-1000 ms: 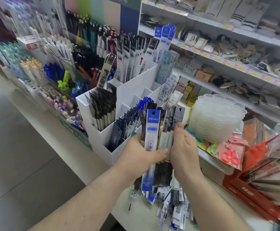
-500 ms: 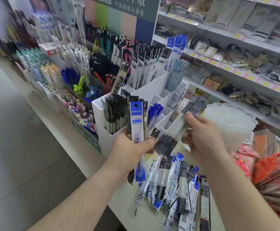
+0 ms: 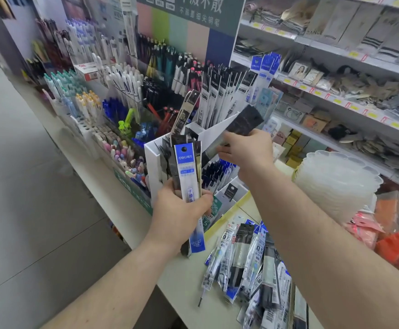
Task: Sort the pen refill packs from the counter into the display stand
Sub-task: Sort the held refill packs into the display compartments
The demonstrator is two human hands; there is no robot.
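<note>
Dozens of refill packs (image 3: 248,271) sprawl across the counter (image 3: 186,288) at lower right. Mid-frame, the white display stand (image 3: 152,162) holds dark and blue packs upright in its compartments. Left hand (image 3: 179,214) grips a bundle (image 3: 187,176) standing near-vertical, its front pack reading "deli". Right hand (image 3: 246,150) pinches a blurred dark pack (image 3: 243,122), tilted toward the upper right, over the stand.

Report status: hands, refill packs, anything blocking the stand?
Left hand grips bundle of blue and black refill packs. Right hand holds dark grey refill pack over white display stand. No obstruction; loose packs on counter.
</note>
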